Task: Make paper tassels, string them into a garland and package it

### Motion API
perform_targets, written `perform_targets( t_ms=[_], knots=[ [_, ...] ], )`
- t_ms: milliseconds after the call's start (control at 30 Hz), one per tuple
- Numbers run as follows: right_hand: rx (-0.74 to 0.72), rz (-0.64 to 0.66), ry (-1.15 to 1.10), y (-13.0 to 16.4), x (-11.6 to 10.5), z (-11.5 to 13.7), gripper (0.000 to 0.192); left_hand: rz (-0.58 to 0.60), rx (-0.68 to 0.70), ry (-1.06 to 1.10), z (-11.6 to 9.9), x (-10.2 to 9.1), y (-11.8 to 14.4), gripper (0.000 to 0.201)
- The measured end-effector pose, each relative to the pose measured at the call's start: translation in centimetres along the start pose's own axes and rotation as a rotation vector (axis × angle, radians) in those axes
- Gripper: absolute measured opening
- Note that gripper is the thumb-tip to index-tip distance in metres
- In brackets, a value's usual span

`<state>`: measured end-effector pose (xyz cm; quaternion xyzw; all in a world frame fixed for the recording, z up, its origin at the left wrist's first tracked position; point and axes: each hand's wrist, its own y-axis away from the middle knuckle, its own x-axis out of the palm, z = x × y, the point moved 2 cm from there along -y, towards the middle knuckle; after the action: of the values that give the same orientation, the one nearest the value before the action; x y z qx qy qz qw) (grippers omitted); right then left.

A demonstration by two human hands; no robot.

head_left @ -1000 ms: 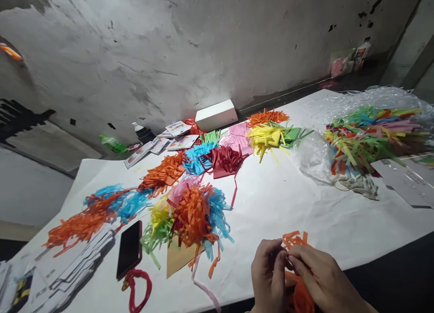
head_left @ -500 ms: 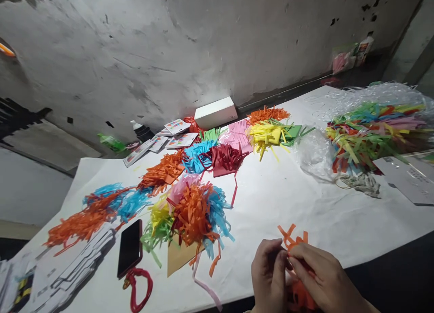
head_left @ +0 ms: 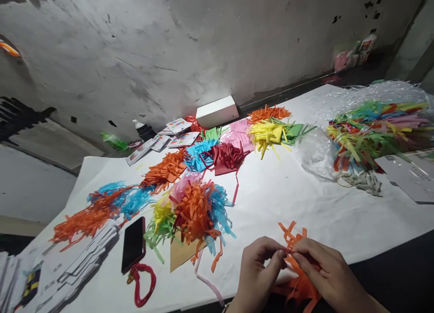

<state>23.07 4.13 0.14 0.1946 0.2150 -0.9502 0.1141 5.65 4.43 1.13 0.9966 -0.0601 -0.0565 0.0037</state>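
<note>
Near the table's front edge, an orange fringed paper tassel (head_left: 300, 283) hangs below my two hands, with loose strips sticking up behind the fingers. My left hand (head_left: 261, 267) pinches a twisted part of the orange paper between thumb and forefinger. Close beside it, my right hand (head_left: 323, 267) pinches the same twisted part from the right. The fingertips of both hands nearly meet. To the left lies a mixed heap of orange, blue, yellow, green and pink tassels (head_left: 195, 211) on a brown paper piece (head_left: 183, 254).
A phone (head_left: 133, 245) with a red strap lies left on the white-covered table (head_left: 271, 191). Coloured fringed paper bundles (head_left: 227, 157) and a white box (head_left: 217, 112) stand farther back. At right are plastic-wrapped tassels (head_left: 366, 132); at left, stacked white sheets (head_left: 79, 263).
My left hand has shifted left and turned, and the fingertips have drawn slightly apart, exposing the twisted orange paper between them. More of the tassel shows below. The view has shifted slightly.
</note>
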Motion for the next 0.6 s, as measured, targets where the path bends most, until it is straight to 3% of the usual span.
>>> perform_targets(
  t_ms=[133,267,433,600],
  knots=[
    [-0.035,0.029,0.038,0.1,-0.2,0.1,0.019,0.038,0.109,-0.271,-0.7,-0.5,-0.1,0.013],
    [-0.023,0.05,0.08,0.4,-0.5,-0.2,0.017,0.101,0.052,-0.285,-0.6,-0.4,0.0,0.014],
    [-0.065,0.037,0.108,0.9,-0.4,-0.4,0.017,0.093,0.166,-0.406,-0.8,-0.2,0.2,0.016],
    [-0.046,0.096,0.13,1.0,-0.6,-0.3,0.01,0.091,0.186,-0.465,-0.7,-0.1,0.4,0.018]
  ],
)
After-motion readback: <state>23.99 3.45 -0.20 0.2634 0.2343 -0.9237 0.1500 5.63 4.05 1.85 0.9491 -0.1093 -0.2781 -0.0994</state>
